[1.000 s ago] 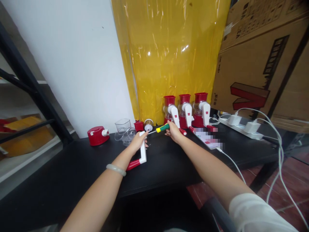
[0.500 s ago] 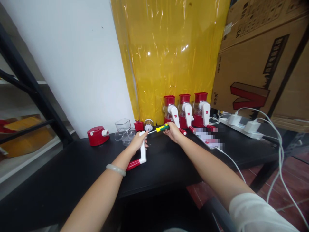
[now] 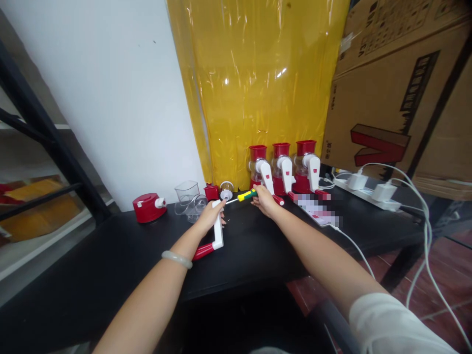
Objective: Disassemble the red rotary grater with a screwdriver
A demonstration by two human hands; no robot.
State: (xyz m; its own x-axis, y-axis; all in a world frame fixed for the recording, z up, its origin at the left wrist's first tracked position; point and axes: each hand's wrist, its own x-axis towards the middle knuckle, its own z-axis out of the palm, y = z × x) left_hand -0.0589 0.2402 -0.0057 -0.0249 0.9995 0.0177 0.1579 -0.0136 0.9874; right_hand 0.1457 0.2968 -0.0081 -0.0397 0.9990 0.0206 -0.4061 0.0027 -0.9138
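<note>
One crank (image 3: 219,233) noted, white with a red grip. Where is it?

Near the middle of the surface (image 3: 258,260), its upper end clasped in the left hand (image 3: 211,215). Whether it rests on the surface, I cannot tell.

State of the right hand (image 3: 264,201)?

Closed around a screwdriver (image 3: 245,195) with a yellow and green handle. The shaft points left, toward the crank's upper end by the left thumb; contact at the tip is too small to confirm.

Items nearby?

A clear container (image 3: 187,191) and a red base (image 3: 149,207) on the left; a drum (image 3: 226,189) just beyond the hands; three upright grinders (image 3: 283,169) in a row behind the right hand.
</note>
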